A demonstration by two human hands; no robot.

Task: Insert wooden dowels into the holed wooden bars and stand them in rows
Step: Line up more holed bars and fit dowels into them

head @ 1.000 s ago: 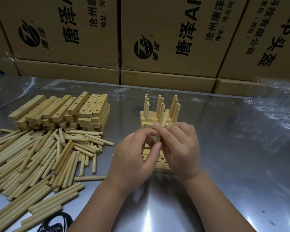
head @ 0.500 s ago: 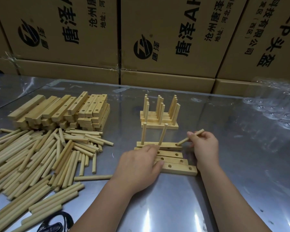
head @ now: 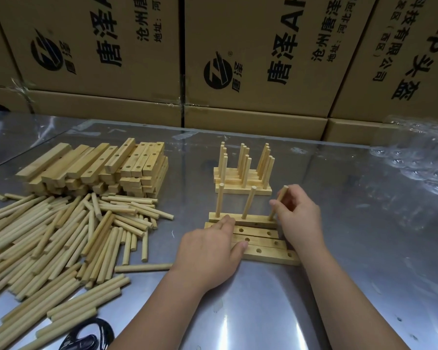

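Several holed wooden bars point(head: 266, 251) lie side by side at the table's middle. The farthest of them point(head: 256, 219) carries two upright dowels point(head: 248, 202). My right hand point(head: 300, 218) pinches a third dowel point(head: 280, 199), tilted, with its lower end at that bar's right hole. My left hand point(head: 210, 253) rests with straight fingers on the left ends of the bars. Behind them stand finished bars with dowels point(head: 243, 173) in rows.
A stack of holed bars point(head: 99, 168) sits at the left, with a big heap of loose dowels point(head: 61, 238) in front of it. Cardboard boxes point(head: 263, 59) wall the back. Clear plastic packaging point(head: 420, 160) lies at the right. A black object point(head: 86, 337) lies at the bottom left.
My hands parted from the middle dowel. The left hand dropped flat onto the bars; the right hand swung a third dowel from nearly level to steep, its end now at the bar's right hole.
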